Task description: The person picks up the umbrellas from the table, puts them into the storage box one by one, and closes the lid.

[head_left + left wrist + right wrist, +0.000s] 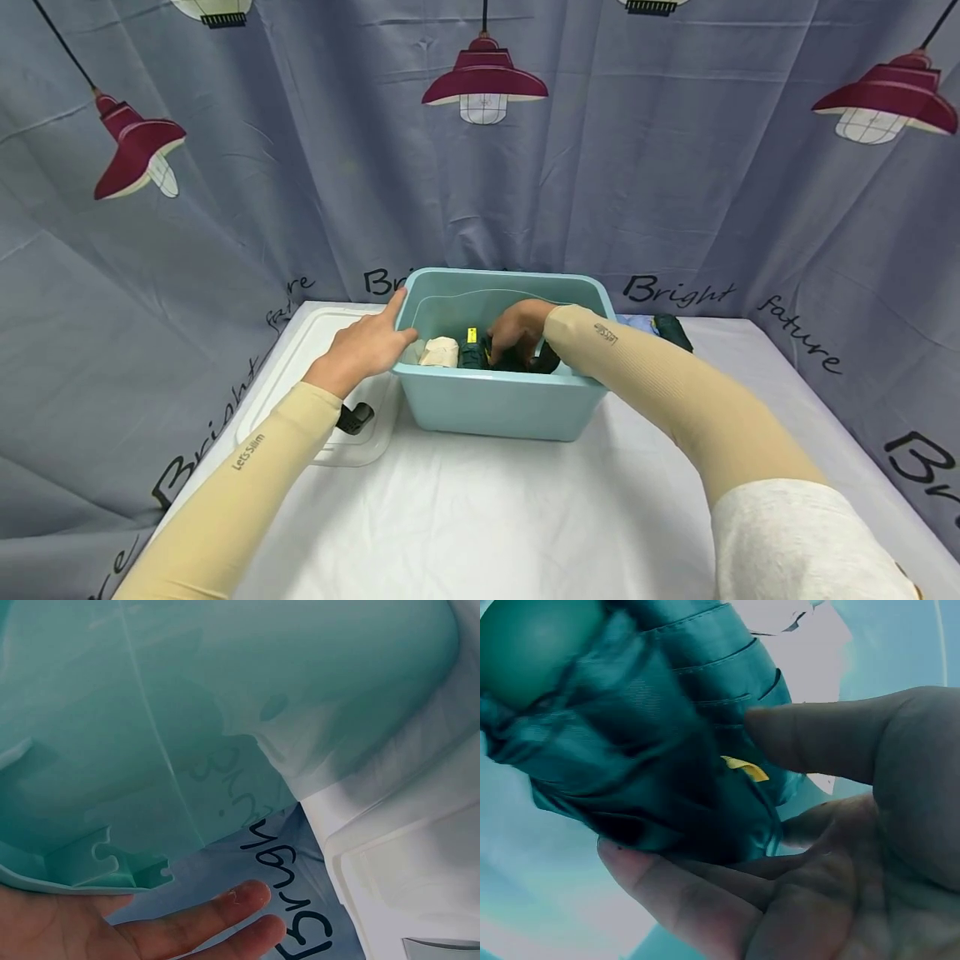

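A light blue-green plastic storage bin (495, 404) stands on the table. My left hand (367, 346) rests at its left rim, index finger and thumb against the edge; in the left wrist view two straight fingers (202, 922) extend outside the wall. Reaching down inside the bin, my right hand (517, 325) holds a dark green folded umbrella (645, 772) with a rounded green end, thumb on one side and fingers underneath. A second dark green folded umbrella (472, 354) with a yellow label lies beside it. Left of that sits a cream-coloured bundle (440, 352).
A white lid (367, 442) lies flat on the table to the left, partly under the left forearm. Behind the right forearm are a blue cloth-like item (637, 322) and a dark rolled item (672, 331). A printed curtain (600, 192) hangs behind the table.
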A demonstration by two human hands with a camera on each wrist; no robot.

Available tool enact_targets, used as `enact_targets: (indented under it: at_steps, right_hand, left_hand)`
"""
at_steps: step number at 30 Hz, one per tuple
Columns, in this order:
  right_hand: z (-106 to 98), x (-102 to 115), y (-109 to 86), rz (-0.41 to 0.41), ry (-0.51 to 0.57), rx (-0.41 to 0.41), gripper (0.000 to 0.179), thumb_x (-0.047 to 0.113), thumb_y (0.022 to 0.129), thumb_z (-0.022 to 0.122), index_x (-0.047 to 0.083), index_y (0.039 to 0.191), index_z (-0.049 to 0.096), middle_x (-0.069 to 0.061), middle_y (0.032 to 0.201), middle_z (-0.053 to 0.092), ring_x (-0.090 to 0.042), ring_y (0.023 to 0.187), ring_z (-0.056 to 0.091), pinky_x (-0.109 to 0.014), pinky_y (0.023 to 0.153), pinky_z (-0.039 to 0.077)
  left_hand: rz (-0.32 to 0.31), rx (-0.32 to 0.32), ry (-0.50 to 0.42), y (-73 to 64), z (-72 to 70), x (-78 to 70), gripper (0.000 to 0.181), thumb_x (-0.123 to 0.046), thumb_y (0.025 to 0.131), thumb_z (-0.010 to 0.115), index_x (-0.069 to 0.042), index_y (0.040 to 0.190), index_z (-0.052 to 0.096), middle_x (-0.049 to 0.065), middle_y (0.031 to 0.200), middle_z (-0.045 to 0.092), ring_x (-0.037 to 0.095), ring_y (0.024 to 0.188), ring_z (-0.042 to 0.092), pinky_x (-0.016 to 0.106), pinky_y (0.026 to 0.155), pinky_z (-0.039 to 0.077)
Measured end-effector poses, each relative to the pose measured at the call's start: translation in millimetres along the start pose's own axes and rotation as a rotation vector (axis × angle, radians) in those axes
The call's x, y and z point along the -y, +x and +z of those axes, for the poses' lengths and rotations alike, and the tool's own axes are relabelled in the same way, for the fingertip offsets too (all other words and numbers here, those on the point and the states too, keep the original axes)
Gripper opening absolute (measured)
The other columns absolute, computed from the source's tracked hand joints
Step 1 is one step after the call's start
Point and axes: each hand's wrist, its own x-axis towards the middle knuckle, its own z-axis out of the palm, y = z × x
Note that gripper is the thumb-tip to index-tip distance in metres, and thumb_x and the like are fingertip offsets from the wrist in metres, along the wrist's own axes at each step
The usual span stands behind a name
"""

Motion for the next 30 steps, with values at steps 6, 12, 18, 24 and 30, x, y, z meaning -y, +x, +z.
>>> enact_targets:
  at_steps: [6, 12, 18, 24, 30]
  right_hand:
    - [-1.9, 7.4, -3.2, -0.012, -0.111, 0.034, 0.065, 0.02, 0.102, 0.055, 0.006, 0.158, 0.026, -0.019, 0.154, 0.041, -0.029, 0.1, 0.065, -0.035, 0.081, 0.054]
    - [-8.8, 11.8, -11.4, 0.002, -0.18, -0.007, 0.078, 0.026, 0.102, 0.057, 0.009, 0.163, 0.012, -0.014, 0.165, 0.026, -0.032, 0.112, 0.067, -0.037, 0.086, 0.055]
    - [-10.6, 9.9, -17.3, 0.009, -0.166, -0.044, 0.078, 0.027, 0.101, 0.059, 0.013, 0.163, 0.014, -0.015, 0.165, 0.026, -0.034, 0.117, 0.066, -0.035, 0.078, 0.056]
    - [-9.7, 5.4, -25.6, -0.014, -0.184, -0.058, 0.075, 0.027, 0.102, 0.058, 0.015, 0.163, 0.017, -0.015, 0.162, 0.033, -0.035, 0.123, 0.063, -0.039, 0.085, 0.057]
    - [-15.2, 0.1, -32.5, -0.044, -0.177, -0.036, 0.074, 0.027, 0.101, 0.058, 0.013, 0.163, 0.019, -0.015, 0.159, 0.039, -0.033, 0.128, 0.06, -0.04, 0.087, 0.057]
  left_hand:
    - [-0.003, 0.005, 0.001, 0.3, 0.4, 1.9, 0.08, -0.051, 0.099, 0.038, -0.035, 0.162, -0.008, 0.017, 0.142, 0.057, 0.032, 0.105, 0.063, 0.05, 0.076, 0.048]
    - [0.004, -0.005, -0.006, 0.7, 0.4, 1.1, 0.08, -0.052, 0.098, 0.038, -0.035, 0.162, -0.007, 0.016, 0.14, 0.059, 0.031, 0.102, 0.064, 0.048, 0.075, 0.047]
    - [0.007, -0.004, -0.007, 1.6, 0.6, 0.2, 0.08, -0.051, 0.099, 0.039, -0.035, 0.162, -0.007, 0.016, 0.135, 0.061, 0.03, 0.097, 0.063, 0.046, 0.072, 0.046]
    - [-0.007, 0.023, -0.017, 0.2, 0.2, -0.5, 0.079, -0.052, 0.099, 0.037, -0.036, 0.162, -0.009, 0.016, 0.14, 0.058, 0.031, 0.1, 0.063, 0.047, 0.075, 0.046]
    - [-0.006, 0.016, -0.012, -0.3, -0.2, -0.6, 0.079, -0.051, 0.099, 0.038, -0.036, 0.162, -0.009, 0.017, 0.139, 0.058, 0.032, 0.102, 0.063, 0.049, 0.076, 0.047]
